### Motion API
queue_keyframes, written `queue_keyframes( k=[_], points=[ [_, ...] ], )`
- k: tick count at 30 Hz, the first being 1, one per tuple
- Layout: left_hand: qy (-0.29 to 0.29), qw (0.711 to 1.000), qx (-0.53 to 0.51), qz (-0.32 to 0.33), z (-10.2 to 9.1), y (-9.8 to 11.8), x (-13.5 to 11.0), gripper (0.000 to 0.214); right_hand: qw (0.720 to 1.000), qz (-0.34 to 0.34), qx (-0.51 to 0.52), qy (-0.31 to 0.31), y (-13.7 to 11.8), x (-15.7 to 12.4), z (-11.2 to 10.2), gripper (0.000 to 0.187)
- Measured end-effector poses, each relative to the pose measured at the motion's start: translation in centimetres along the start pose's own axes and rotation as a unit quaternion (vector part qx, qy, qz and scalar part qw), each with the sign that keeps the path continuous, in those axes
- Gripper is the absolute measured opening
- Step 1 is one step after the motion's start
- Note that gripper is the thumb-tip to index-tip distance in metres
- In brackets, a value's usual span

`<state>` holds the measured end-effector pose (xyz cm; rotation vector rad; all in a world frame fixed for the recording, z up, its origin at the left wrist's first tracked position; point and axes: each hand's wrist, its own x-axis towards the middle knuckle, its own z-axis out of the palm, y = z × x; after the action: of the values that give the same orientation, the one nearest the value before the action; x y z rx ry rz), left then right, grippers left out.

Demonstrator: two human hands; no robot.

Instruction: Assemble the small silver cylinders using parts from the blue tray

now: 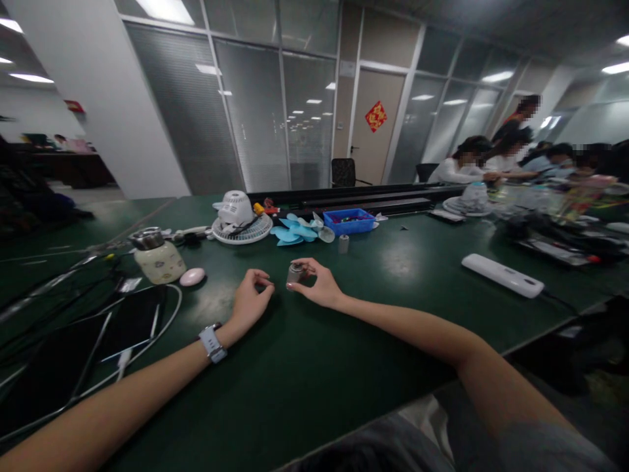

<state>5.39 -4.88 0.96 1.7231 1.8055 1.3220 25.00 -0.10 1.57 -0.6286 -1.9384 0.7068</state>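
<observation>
My right hand [319, 285] is closed on a small grey metal cylinder [295, 275], thumb low on its side and fingers at its top. The cylinder is upright, at or just above the green table. To its left, my left hand [251, 295] is near the tabletop, fingers loosely curled and a gap between thumb and fingertips, with nothing visible in it. A grey watch is on that wrist. Behind my right hand a second, similar grey cylinder [343, 244] stands on the table, in front of a blue tray [361, 227] of small parts.
Fan parts [234, 210] and light-blue fan blades [297, 231] lie at the back. On the left are a patterned bottle [160, 261], a pink oval object [192, 276], black tablets [132, 321] and cables. A white power strip [501, 275] lies right. Several people sit far right.
</observation>
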Motion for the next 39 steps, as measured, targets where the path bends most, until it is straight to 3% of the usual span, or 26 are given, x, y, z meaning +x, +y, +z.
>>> queue_keyframes(
  k=[3,7,14,19,25,29,34,36,39],
  points=[
    [0.01,0.999,-0.015,0.028,0.1,0.4,-0.3,0.025,0.998,-0.017,-0.03,-0.057,-0.7,-0.9,0.4,0.049],
    [0.011,0.997,-0.012,0.074,-0.1,1.3,-0.7,0.018,0.995,-0.023,-0.078,-0.063,-0.3,-1.0,0.0,0.049],
    [-0.032,0.978,0.013,0.208,-0.5,2.7,-1.5,0.028,0.991,-0.018,-0.098,-0.094,-0.3,-1.1,0.0,0.054],
    [-0.019,0.982,0.02,0.188,-0.5,2.8,-1.2,0.028,0.978,-0.032,-0.175,-0.108,-0.7,-1.4,0.0,0.061],
    [-0.021,0.985,0.036,0.169,-0.4,3.3,-0.8,0.024,0.951,-0.046,-0.294,-0.081,-1.1,-1.7,0.0,0.06],
    [-0.021,0.984,0.036,0.171,-0.7,3.9,-0.3,0.023,0.942,-0.064,-0.315,-0.094,-1.1,-1.6,0.1,0.049],
    [0.028,0.984,0.047,0.172,-2.5,4.1,-0.7,0.025,0.947,-0.052,-0.301,-0.096,-1.4,-1.5,0.0,0.049],
    [0.013,0.984,0.069,0.166,-3.2,3.2,-1.3,0.027,0.948,-0.052,-0.3,-0.097,-1.6,-1.4,-0.1,0.049],
    [-0.063,0.984,0.111,0.128,-3.4,1.3,-1.9,0.028,0.944,-0.054,-0.309,-0.099,-1.7,-1.4,-0.2,0.048]
  ],
)
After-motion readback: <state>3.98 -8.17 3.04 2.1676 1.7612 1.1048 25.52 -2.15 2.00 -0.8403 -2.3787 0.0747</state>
